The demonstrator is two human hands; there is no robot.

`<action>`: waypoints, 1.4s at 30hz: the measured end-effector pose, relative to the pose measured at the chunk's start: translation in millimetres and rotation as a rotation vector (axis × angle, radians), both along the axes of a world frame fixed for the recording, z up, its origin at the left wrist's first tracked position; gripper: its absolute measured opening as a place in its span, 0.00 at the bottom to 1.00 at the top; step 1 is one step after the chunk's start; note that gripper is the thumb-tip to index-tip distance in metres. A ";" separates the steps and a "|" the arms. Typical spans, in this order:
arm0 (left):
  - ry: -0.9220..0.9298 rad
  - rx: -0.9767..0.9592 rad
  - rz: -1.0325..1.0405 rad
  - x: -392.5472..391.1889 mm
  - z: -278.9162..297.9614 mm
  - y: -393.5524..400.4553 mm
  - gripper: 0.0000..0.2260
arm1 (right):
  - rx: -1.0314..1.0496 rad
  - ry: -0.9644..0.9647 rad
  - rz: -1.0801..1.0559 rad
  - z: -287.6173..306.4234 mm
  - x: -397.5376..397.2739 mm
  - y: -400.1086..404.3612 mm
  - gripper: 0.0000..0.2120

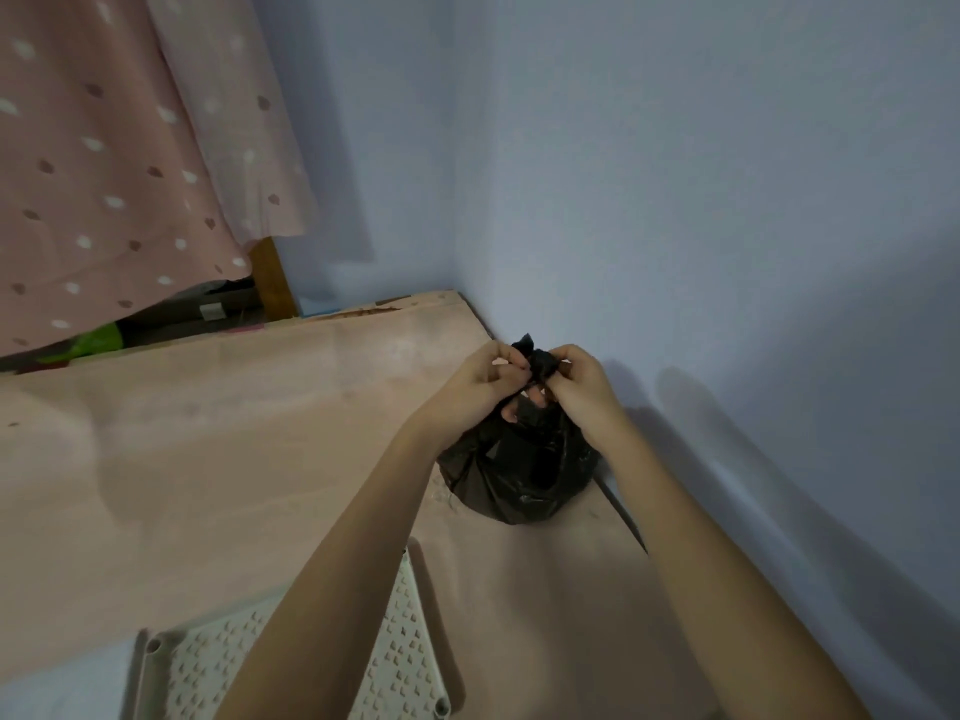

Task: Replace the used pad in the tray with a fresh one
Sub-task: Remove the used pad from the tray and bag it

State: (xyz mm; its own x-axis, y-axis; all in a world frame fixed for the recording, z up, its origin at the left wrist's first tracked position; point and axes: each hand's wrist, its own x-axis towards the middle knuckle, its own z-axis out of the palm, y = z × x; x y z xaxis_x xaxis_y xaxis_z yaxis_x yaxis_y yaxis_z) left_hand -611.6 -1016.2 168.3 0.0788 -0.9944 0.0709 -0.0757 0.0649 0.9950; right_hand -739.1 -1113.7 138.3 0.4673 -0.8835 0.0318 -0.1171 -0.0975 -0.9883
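Observation:
A bulging black plastic bag (519,475) sits on the pink floor mat (234,433) close to the wall corner. Its contents are hidden. My left hand (480,384) and my right hand (574,387) both pinch the bunched black neck of the bag at its top, fingers curled around the twisted plastic. A white perforated tray grate (400,646) lies on the mat near the bottom edge, partly covered by my left forearm. No pad shows in this view.
Pale blue walls (675,200) meet in a corner just behind the bag. A pink dotted curtain (104,174) hangs at the upper left over a wooden post (272,278), with dark clutter and a green object (98,340) beneath it.

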 end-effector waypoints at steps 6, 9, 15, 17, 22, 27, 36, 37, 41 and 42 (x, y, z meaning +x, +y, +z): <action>0.148 0.128 0.219 -3.1 -8.8 -2.0 0.15 | 0.277 -0.219 0.242 -10.0 1.9 10.1 0.09; 0.115 0.223 0.338 4.1 -14.0 -6.7 0.24 | 0.149 -0.146 0.288 -14.9 0.7 16.4 0.08; 0.207 0.242 0.231 4.6 -24.4 -3.8 0.13 | 0.029 -0.100 0.104 -20.4 2.6 20.4 0.09; 0.280 0.202 0.256 3.6 -29.6 -2.6 0.12 | 0.074 -0.123 0.097 -20.2 1.4 20.3 0.10; 0.413 0.053 0.281 1.2 -40.7 -1.7 0.11 | 0.204 -0.206 0.081 -18.0 2.6 21.3 0.11; 0.377 0.115 0.121 7.0 -45.4 3.7 0.16 | 0.220 -0.160 0.023 -18.3 3.7 19.1 0.11; -0.033 0.211 0.153 9.6 -40.2 5.1 0.10 | 0.153 -0.122 0.031 -20.1 2.1 16.6 0.10; -0.018 0.237 0.159 8.5 -40.5 4.5 0.13 | 0.155 -0.128 0.035 -20.1 1.7 16.9 0.10; -0.079 0.287 0.142 3.8 -39.9 2.7 0.04 | 0.152 -0.117 0.060 -22.2 -0.5 19.8 0.10; -0.061 0.272 0.158 2.4 -40.4 2.4 0.03 | 0.144 -0.115 0.059 -23.5 -0.8 20.5 0.10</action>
State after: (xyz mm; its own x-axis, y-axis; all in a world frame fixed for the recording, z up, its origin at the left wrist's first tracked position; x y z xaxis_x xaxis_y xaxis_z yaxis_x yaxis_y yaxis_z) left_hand -609.2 -1013.7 127.9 0.2377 -0.9533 -0.1863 -0.1238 -0.2200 0.9676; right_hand -739.9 -1093.2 114.8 0.5190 -0.8540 -0.0370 -0.0006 0.0429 -0.9991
